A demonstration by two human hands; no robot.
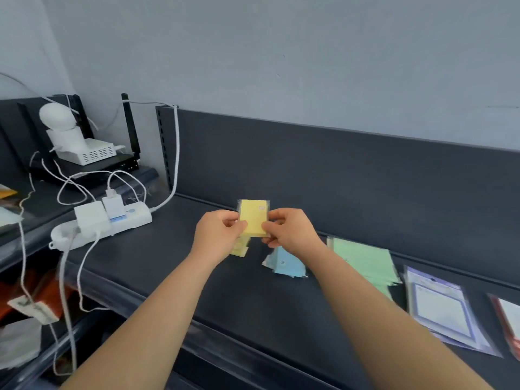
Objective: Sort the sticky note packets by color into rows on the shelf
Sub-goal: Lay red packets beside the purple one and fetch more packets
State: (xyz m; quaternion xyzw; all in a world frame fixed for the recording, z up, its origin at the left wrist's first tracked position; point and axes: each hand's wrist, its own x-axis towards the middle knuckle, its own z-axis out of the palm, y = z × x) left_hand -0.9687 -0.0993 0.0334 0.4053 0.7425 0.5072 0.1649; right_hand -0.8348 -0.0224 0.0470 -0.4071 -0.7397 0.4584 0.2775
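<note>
Two bare forearms reach in from the bottom edge and meet over the shelf [168, 266]. The left hand [219, 235] and right hand [289, 230] both grip a yellow packet [253, 215], thumbs curled over its lower front corners and fingers behind it, so it is held upright above the shelf with its face to the camera. Just below that packet and partly hidden by the left hand, a second yellow one [239, 249] lies on the shelf. Below and slightly right of the held packet lies a blue packet [288, 266], partly covered by the right wrist. Further right of it a green packet [365, 263] lies flat, then a purple-bordered pack [441, 311], then a red-edged one [509, 319] cut off by the frame. Well left of the held packet, a white power strip [112, 223] with plugs and cables rests on the shelf.
</note>
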